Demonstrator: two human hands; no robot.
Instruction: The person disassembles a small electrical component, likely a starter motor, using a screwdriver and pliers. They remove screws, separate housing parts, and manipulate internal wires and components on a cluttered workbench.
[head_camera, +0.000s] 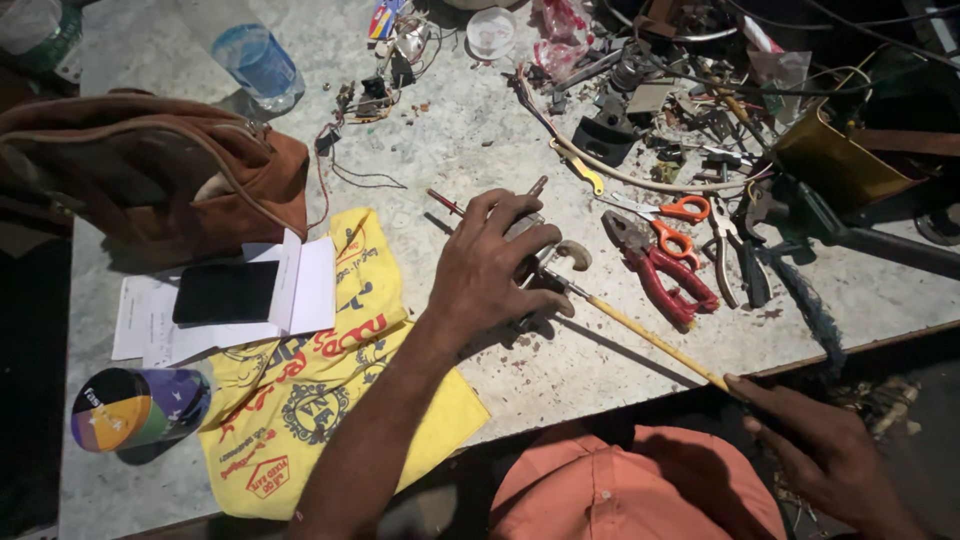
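Your left hand (495, 270) presses down on a small metal part (545, 255) on the bench (470, 140), fingers curled over it. Your right hand (815, 445) grips the end of a long yellow rod (650, 335) at the bench edge. Red pliers (660, 270) lie just beside.

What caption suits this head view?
Left hand presses a small metal part on a cluttered workbench; right hand holds a yellow-handled tool.

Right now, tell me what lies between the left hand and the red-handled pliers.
In the head view, between the left hand and the red-handled pliers, a small curved beige piece lies on the bench, just above the thin yellow rod.
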